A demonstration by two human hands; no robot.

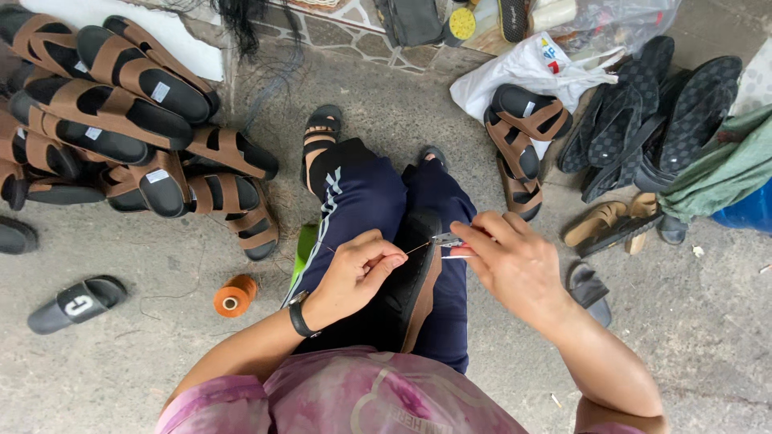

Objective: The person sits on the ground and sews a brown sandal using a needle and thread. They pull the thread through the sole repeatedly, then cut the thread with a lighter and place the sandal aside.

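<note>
A black sandal with a brown edge (414,277) lies upright across my lap, on dark blue trousers. My left hand (362,265) rests on the sandal and pinches a thin orange thread that runs to the right. My right hand (507,257) grips a small metal tool (449,239) with a needle at the sandal's top edge. The two hands are a few centimetres apart over the sandal. A black band sits on my left wrist.
A heap of brown-strapped black sandals (121,120) fills the left side. An orange thread spool (234,295) stands on the concrete by my left knee. More sandals (523,128), a white plastic bag (531,68) and dark soles (643,104) lie at the right.
</note>
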